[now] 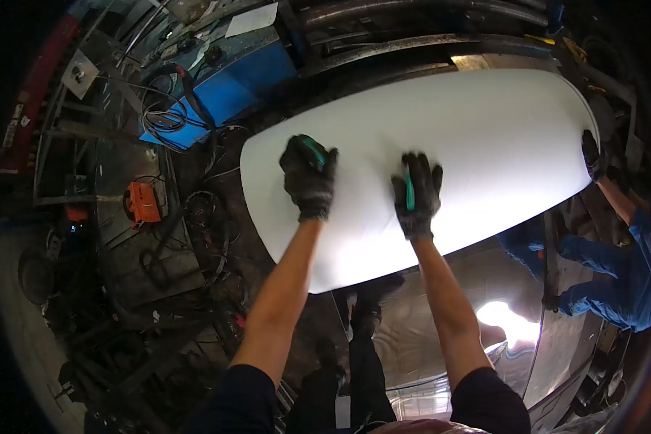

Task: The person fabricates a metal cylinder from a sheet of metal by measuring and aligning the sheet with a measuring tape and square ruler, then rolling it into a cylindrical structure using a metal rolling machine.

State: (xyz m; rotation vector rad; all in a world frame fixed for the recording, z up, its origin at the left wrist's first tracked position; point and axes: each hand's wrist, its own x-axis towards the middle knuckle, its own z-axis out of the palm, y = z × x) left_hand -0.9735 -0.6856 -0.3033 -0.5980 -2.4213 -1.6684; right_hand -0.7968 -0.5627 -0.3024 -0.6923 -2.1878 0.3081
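A large white sheet panel (372, 145), smooth and gently curved, stretches across the middle of the view in front of me. Both my hands wear dark gloves with a green patch. My left hand (309, 177) rests on the panel's left part, thumb apart, its fingertips hard to make out. Near the panel's middle, my right hand (417, 195) lies flat with its fingers spread. At the right end of the panel, another person's gloved hand (592, 155) touches the edge.
The other person, in blue work clothes (611, 282), is at the right. Shiny sheet metal (441, 311) lies below the panel. A blue box (242, 83) with coiled black cable stands at the upper left. An orange device (144, 204) sits on a metal surface at the left.
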